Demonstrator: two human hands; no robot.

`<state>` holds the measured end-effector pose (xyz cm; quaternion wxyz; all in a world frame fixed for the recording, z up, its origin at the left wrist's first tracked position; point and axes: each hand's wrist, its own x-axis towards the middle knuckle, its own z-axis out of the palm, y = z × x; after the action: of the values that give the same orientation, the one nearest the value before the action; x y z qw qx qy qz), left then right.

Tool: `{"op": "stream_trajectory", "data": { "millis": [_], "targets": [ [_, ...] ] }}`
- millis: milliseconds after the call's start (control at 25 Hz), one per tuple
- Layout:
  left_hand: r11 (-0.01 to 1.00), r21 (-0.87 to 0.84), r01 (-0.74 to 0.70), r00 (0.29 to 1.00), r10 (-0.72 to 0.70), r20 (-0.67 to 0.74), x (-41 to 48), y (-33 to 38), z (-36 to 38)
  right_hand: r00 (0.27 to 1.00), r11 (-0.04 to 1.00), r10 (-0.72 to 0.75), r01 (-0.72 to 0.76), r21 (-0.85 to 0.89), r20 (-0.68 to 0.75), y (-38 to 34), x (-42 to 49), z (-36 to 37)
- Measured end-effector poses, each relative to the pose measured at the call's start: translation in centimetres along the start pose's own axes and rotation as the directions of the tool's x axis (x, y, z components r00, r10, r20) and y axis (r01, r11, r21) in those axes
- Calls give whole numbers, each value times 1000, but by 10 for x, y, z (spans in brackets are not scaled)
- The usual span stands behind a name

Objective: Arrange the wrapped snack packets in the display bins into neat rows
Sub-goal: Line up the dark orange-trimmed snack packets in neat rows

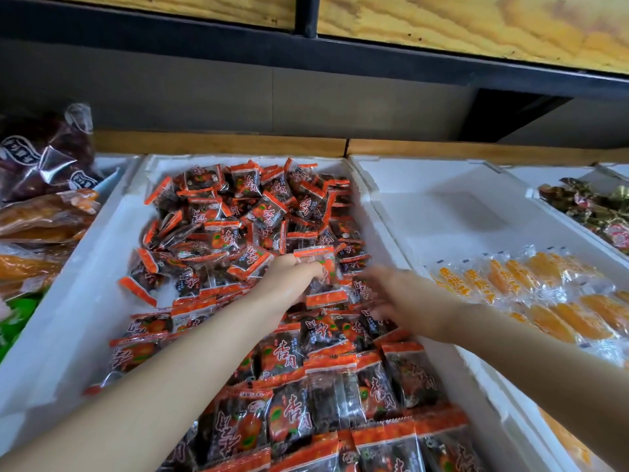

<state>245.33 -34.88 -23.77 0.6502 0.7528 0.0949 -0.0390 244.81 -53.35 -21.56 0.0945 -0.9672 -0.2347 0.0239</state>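
A white foam bin (112,233) in the middle holds several dark snack packets with orange-red ends. Those near me lie in rows (340,386); those at the far end sit in a loose heap (245,212). My left hand (292,277) reaches into the middle of the bin and grips an orange-edged packet (318,258) held upright. My right hand (405,301) is blurred, fingers spread, hovering over the packets at the bin's right side and holding nothing.
A second white foam bin (442,206) to the right holds yellow-orange packets (531,287) in its near half. Farther right is a bin of mixed wrapped sweets (592,209). Left are bags of dark and orange dried goods (44,185). A wooden shelf (476,25) hangs overhead.
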Motion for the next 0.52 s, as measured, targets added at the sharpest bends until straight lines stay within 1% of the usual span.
{"op": "stream_trajectory", "data": {
  "millis": [40, 80, 160, 200, 240, 400, 480, 520],
  "targets": [
    [1000, -19, -9, 1000, 9, 15, 0, 1, 5, 998, 989, -5, 14, 144, -62, 0, 2, -2],
    [999, -36, -31, 999, 32, 31, -1, 2, 9, 992, 975, -33, 59, 212, -123, -1, 3, -5],
    [992, -97, -82, 993, 89, 72, -5, 4, 16, 977, 982, -127, 148, 115, -169, -5, 7, -8],
    [987, -106, -120, 988, 129, 83, -7, 5, 18, 972, 984, -160, 170, 46, -174, -5, 8, -9],
    [983, -80, -163, 981, 170, 89, -8, 5, 20, 969, 984, -176, 177, -14, -174, -6, 10, -11],
    [941, 147, -304, 952, 293, 91, 1, 7, 21, 963, 972, -180, 143, -185, -200, -2, 25, -14],
    [901, 254, -353, 934, 324, 149, 8, 3, 19, 969, 953, -172, 118, -281, -175, 4, 39, -10],
    [864, 343, -369, 928, 321, 191, 12, -1, 18, 978, 947, -151, 101, -306, -142, 6, 46, -6]
  ]
}}
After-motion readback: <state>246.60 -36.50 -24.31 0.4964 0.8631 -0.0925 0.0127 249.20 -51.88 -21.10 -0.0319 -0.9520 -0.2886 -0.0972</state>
